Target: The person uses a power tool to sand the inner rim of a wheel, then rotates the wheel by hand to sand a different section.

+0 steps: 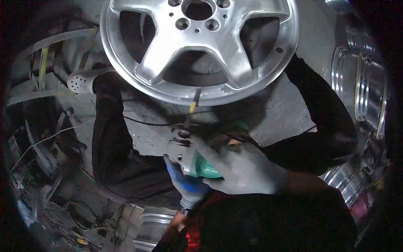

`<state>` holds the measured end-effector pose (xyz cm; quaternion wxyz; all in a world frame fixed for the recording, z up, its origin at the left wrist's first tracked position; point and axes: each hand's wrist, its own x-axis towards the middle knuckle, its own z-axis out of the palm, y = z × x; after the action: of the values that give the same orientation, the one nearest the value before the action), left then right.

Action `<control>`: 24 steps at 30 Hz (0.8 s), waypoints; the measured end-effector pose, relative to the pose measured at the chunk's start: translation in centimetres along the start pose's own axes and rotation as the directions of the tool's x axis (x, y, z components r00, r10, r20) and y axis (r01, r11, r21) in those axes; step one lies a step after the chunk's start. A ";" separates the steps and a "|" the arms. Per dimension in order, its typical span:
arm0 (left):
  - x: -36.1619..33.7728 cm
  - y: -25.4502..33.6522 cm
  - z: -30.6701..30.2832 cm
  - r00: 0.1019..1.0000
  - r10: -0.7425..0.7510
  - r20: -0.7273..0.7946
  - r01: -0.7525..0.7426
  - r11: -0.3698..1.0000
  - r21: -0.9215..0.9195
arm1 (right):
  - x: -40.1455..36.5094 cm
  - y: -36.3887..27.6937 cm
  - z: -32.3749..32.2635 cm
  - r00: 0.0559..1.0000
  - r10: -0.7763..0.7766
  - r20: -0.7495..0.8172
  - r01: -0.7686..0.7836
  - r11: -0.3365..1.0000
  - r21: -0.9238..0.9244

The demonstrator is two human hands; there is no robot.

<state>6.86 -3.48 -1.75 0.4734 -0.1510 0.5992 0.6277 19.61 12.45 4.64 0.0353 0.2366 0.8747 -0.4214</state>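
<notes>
**One power tool (pixel 203 168), one wheel (pixel 197 38) ahead**

I have two gloves on it: the left hand (pixel 189 187) cups the metal head, the right hand (pixel 252 170) wraps the green body. The tool sits between them, its tip (pixel 197 95) over the wheel's lower rim; contact I can't tell. I count at least two spare wheels (pixel 371 92) rightward.

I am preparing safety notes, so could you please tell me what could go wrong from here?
The narrow bit points at the shiny wheel; it might slip and scratch the metal.

The gloved left hand and right hand hold the tool, the right one close to the bit's base; glove fabric could catch if the bit spins.
</notes>
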 end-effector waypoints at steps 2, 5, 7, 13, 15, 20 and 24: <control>-0.5 -0.9 -0.7 0.995 0.103 -0.012 -0.097 0.965 0.242 | -0.3 -0.2 -0.1 0.999 -0.007 -0.036 0.005 0.998 -0.055; -0.3 1.6 1.4 0.999 -0.027 0.023 0.028 0.996 -0.080 | 0.7 -1.1 -0.4 0.997 0.038 0.070 -0.041 0.999 0.033; 0.4 2.8 0.8 0.998 -0.063 0.027 0.067 0.981 -0.184 | 2.4 -1.4 -0.5 0.993 0.001 0.118 -0.009 0.998 0.067; -0.3 2.0 0.5 0.998 -0.047 0.031 0.052 0.975 -0.218 | 1.2 -0.8 0.3 1.000 -0.019 -0.020 0.019 1.000 -0.004; -0.8 1.0 0.9 1.000 0.000 -0.027 -0.004 0.988 -0.156 | -0.5 -0.1 0.0 0.999 0.001 -0.032 -0.001 1.000 0.008; -0.8 1.6 1.7 0.997 -0.067 -0.029 0.061 0.985 -0.163 | 0.0 0.1 -0.3 0.995 0.004 -0.101 0.005 0.996 0.084; 0.3 3.7 0.9 1.000 0.006 0.022 -0.001 0.970 -0.243 | 2.8 -0.2 0.0 0.998 -0.048 -0.030 0.053 0.980 0.193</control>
<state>4.21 -1.90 0.47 0.4572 -0.1995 0.5128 0.6987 17.02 13.47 4.06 -0.0096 0.2220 0.8356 -0.5025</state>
